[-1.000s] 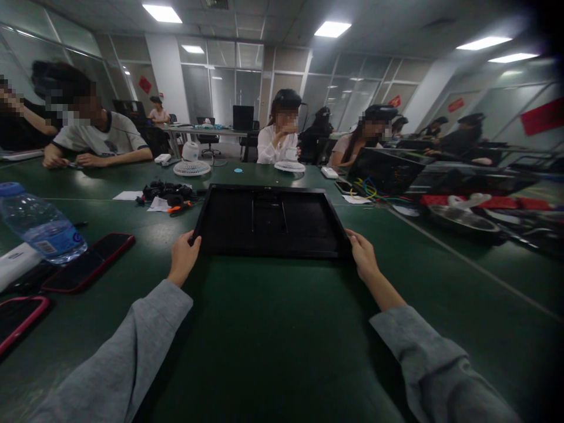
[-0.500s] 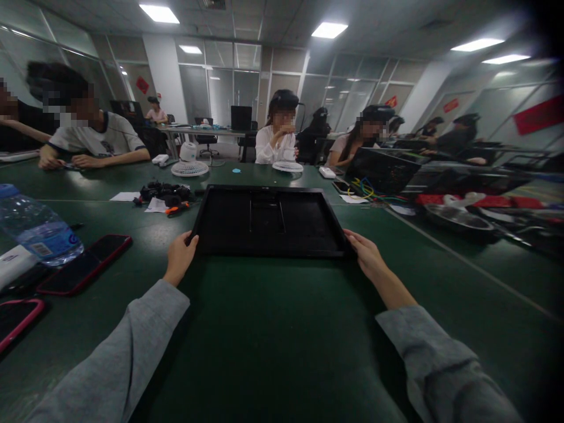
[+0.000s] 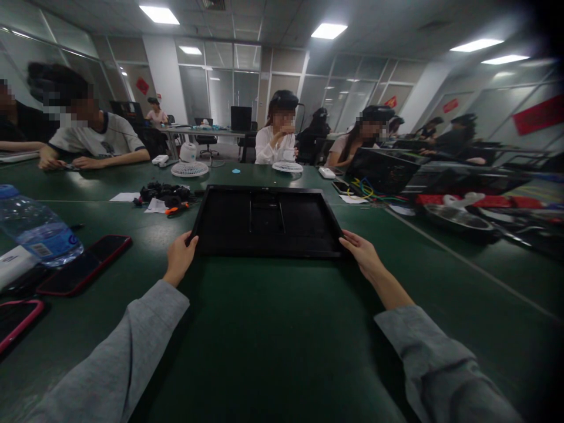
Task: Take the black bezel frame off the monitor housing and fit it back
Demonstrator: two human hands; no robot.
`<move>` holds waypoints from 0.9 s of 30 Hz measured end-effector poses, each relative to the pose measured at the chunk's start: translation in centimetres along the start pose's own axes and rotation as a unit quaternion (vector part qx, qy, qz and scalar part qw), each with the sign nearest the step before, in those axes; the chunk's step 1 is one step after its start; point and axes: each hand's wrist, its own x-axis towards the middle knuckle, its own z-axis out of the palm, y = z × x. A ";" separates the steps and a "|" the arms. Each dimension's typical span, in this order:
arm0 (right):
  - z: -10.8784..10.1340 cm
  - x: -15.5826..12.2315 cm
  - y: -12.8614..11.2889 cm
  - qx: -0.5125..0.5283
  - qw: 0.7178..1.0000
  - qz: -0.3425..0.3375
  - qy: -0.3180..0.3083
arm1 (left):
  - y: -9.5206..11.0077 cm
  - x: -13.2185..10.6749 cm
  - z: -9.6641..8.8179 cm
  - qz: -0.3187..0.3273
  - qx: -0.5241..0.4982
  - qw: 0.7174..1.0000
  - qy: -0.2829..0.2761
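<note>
A flat black rectangular panel with a raised rim and a central recess lies on the green table in front of me. My left hand grips its near left corner, thumb on the rim. My right hand holds the near right corner, fingers curled along the edge. Both arms wear grey sleeves.
At the left lie a water bottle, a red-cased phone and a pink-cased phone. Black parts and papers and two small white fans sit beyond. Several people sit across the table. A dark monitor with wires stands right.
The hands and panel have stayed nearly still; the view has shifted slightly, and my right hand has settled a little closer to the panel's corner.
</note>
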 end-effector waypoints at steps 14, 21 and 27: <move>0.2 0.0 -0.1 0.015 1.000 0.012 0.005 | -0.4 0.2 0.4 0.001 -0.009 1.000 0.000; 0.3 -0.1 0.0 0.002 1.000 0.001 0.005 | 0.1 -0.1 0.1 -0.007 -0.011 1.000 0.000; 0.3 -0.1 0.1 -0.022 1.000 -0.018 0.004 | -0.1 0.0 0.2 -0.008 -0.006 1.000 0.000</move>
